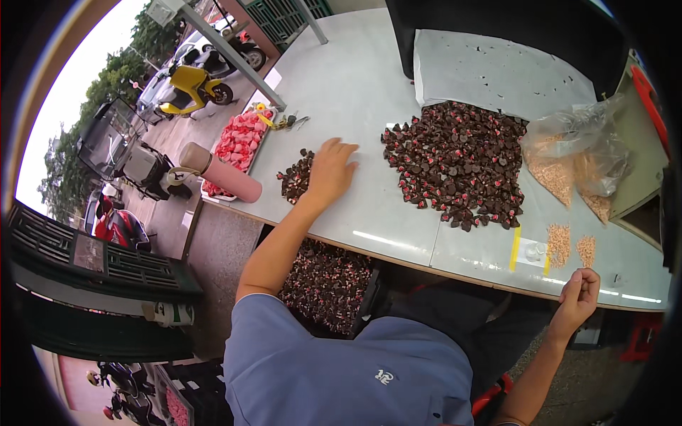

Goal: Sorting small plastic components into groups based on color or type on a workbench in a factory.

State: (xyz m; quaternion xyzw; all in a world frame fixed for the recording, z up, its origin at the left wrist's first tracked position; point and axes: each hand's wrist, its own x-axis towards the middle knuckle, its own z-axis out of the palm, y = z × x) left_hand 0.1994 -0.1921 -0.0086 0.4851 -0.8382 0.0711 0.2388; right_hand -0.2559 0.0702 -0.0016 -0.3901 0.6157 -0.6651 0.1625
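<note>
My left hand (332, 170) lies over the table with its fingers stretched out, at the right edge of a small heap of dark pieces (293, 177). Part of that heap may be hidden under the hand. At the table's front edge on the right, my right hand (579, 298) is closed, fingertips pressed together; whatever it holds is too small to make out. Just beyond it lie two little piles of tiny tan pieces, a larger pile (559, 245) and a smaller pile (586, 250). A big heap of dark pieces with pink-red spots (458, 167) spreads across the table's middle.
Clear plastic bags (550, 167) of tan pieces stand at the right. Left are a pink bottle (238, 181) and a tray of pink-red pieces (243, 142). Yellow tape strips (515, 248) mark the tabletop. A dark crate (366, 298) full of pieces sits below the front edge.
</note>
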